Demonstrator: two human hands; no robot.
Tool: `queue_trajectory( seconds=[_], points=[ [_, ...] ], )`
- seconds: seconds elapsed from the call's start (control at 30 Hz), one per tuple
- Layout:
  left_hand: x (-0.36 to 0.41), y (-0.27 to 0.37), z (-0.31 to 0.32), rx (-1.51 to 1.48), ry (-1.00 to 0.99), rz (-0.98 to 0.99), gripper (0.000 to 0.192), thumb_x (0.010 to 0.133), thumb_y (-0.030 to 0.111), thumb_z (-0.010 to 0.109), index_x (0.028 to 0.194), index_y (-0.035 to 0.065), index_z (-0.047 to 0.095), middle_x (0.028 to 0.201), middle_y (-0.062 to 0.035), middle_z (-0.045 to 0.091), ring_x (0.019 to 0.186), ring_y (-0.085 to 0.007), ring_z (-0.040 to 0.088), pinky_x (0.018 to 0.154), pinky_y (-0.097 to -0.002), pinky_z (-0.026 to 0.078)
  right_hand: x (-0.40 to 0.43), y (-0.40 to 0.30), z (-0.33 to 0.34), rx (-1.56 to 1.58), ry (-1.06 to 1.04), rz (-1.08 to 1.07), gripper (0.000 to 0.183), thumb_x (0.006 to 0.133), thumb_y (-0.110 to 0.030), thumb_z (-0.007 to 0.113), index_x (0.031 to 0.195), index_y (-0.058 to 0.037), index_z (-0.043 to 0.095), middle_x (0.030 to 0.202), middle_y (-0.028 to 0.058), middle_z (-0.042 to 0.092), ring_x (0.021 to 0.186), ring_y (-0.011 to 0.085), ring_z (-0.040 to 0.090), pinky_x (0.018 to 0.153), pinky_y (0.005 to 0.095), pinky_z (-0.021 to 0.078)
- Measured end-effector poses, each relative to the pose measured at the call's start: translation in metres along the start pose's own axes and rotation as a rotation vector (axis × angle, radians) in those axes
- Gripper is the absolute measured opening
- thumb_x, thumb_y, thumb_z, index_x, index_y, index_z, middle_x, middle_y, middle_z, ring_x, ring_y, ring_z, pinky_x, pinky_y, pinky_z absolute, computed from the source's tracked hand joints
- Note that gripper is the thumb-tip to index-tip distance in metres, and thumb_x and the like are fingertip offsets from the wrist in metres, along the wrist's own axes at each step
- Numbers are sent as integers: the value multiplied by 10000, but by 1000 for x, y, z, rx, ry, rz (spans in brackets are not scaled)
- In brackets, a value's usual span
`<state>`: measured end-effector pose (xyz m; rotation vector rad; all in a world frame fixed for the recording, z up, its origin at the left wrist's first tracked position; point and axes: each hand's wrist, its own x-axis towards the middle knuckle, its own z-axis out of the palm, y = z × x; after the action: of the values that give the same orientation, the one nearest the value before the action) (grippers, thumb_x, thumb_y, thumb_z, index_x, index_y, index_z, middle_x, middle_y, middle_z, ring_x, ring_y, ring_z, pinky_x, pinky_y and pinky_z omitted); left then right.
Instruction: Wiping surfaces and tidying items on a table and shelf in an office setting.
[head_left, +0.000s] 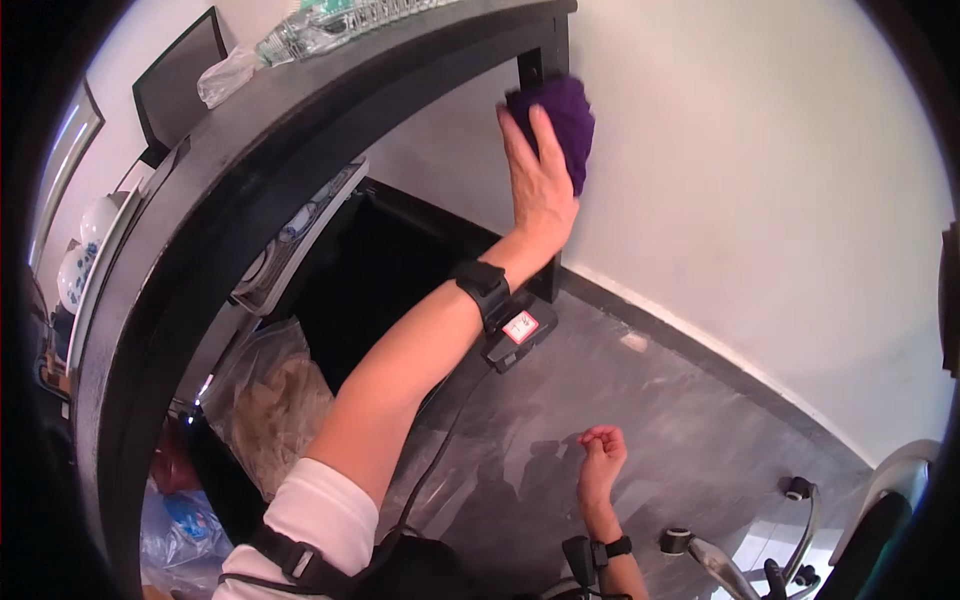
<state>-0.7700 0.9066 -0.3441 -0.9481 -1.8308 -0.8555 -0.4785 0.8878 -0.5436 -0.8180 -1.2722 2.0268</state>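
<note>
My left hand (541, 187) is pressed flat over a bunched purple cloth (574, 131), with its fingers slightly spread. The cloth lies against the upper part of a black table leg (553, 49), under the corner of the black tabletop (247, 139). The hand covers part of the cloth, and its palm is hidden. Lower down, my right hand (602, 461) hangs over the grey floor with its fingers curled in. No object shows in it.
A white wall (735, 187) rises beside the table leg. Beneath the tabletop are a white tray (311, 225) of small items and a plastic bag (274, 412). Bottles in plastic (337, 34) lie on top. A wheeled chair base (720, 562) stands at lower right.
</note>
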Motion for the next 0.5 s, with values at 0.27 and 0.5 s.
queue_trajectory(
  seconds=[0.27, 0.5],
  points=[
    [-80, 14, -7, 176, -327, -95, 796, 705, -104, 598, 1377, -80, 172, 1349, -434, 135, 1208, -557, 294, 1020, -518, 330, -2, -6, -8, 76, -8, 0, 182, 798, 118, 390, 833, -8, 517, 737, 51, 564, 710, 125, 557, 685, 248, 457],
    [33, 30, -64, 124, 50, 491, 479, 732, 17, 554, 1208, 15, 502, 1289, -204, 389, 1145, -398, 403, 978, -463, 372, -7, 6, 1, 54, -39, 35, 185, 805, 120, 393, 842, -11, 519, 741, 49, 568, 712, 125, 559, 684, 246, 460]
  ],
)
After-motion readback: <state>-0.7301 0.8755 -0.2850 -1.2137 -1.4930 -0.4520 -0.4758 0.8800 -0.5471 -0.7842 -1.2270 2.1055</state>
